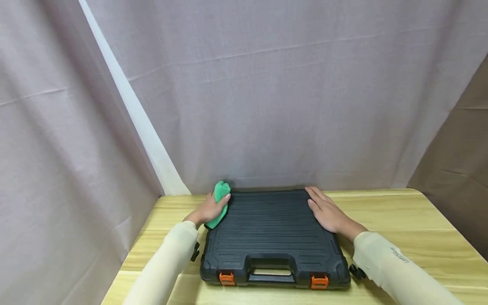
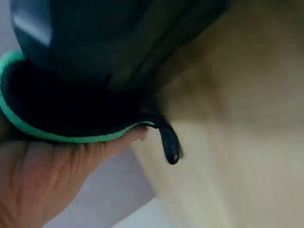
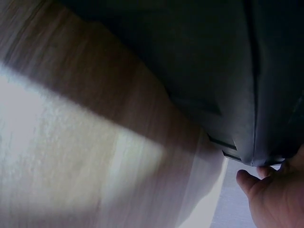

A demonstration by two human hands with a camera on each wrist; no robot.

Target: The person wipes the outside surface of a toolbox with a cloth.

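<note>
Head view evenly lit and sharp; both wrist views dim, blurred.

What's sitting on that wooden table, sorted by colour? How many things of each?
Black: 1, the tool case
Green: 1, the cloth held by the left hand
Orange: 2, the latches on the case front
Total: 4, if the latches are counted separately. The right hand rests flat on the case.

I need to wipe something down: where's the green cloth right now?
In the head view, the green cloth is in the left hand, against the black case's far-left corner.
</note>
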